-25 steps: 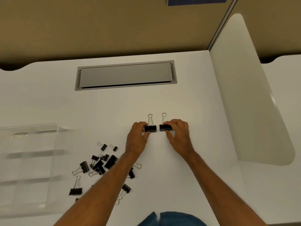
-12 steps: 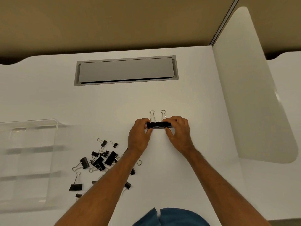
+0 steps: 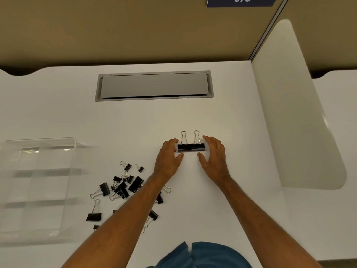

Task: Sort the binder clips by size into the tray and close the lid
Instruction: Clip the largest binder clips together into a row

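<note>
Two large black binder clips (image 3: 190, 147) lie side by side and touching on the white desk, their wire handles pointing away from me. My left hand (image 3: 170, 157) sits just left of them, fingers spread, with the fingertips near the left clip. My right hand (image 3: 214, 155) sits just right of them, also spread, holding nothing. A pile of several black binder clips (image 3: 123, 186) of mixed sizes lies lower left, partly hidden under my left forearm. The clear plastic tray (image 3: 73, 144) with dividers stands at the far left, open.
A grey cable hatch (image 3: 154, 85) is set into the desk behind the clips. A white divider panel (image 3: 295, 117) rises along the right side. A tan partition wall stands at the back. Blue clothing (image 3: 202, 256) shows at the bottom edge.
The two large clips were pushed together until they touched. Both hands have since let go and opened, drawing slightly away from the pair.
</note>
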A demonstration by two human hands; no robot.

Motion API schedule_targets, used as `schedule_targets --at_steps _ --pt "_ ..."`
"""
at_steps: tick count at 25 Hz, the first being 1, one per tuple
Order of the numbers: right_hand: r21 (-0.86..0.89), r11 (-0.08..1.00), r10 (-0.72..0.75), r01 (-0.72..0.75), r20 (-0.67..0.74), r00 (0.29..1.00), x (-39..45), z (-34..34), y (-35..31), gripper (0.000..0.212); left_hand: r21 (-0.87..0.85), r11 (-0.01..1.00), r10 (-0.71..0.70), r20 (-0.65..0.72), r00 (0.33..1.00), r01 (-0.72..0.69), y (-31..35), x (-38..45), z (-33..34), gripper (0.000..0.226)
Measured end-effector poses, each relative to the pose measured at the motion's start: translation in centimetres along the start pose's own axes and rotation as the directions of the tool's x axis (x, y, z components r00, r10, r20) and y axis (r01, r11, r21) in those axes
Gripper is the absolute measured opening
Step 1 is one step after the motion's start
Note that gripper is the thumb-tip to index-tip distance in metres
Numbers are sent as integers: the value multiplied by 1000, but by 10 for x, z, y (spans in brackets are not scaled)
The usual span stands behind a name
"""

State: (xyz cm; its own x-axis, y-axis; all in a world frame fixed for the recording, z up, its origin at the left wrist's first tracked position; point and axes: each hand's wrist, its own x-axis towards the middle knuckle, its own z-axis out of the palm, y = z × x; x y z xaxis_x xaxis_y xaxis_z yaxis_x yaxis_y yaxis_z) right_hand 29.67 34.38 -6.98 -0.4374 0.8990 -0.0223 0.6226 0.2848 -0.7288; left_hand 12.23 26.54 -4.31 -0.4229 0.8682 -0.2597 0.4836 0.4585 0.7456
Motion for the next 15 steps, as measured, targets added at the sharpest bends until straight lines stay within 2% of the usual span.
schedule_targets --at_steps 3,5,8,11,15 --pt "19 998 66 -65 -63 996 -20 1 -13 67 -80 996 -38 51 998 42 0 -13 -18 43" --pt "38 996 85 -82 -101 991 -38 5 -22 66 -80 997 -9 27 1000 11 -8 -31 -38 31" --pt "84 994 77 -70 -86 993 -66 14 -37 63 -61 998 25 -49 998 -28 -34 -61 -70 22" --pt "105 993 52 -48 -35 998 -94 29 -57 63 29 999 21 -64 998 -20 -67 -85 -99 21" --pt "122 993 -15 7 63 998 -119 49 -91 61 256 963 64 86 994 -84 -101 -100 -117 33"
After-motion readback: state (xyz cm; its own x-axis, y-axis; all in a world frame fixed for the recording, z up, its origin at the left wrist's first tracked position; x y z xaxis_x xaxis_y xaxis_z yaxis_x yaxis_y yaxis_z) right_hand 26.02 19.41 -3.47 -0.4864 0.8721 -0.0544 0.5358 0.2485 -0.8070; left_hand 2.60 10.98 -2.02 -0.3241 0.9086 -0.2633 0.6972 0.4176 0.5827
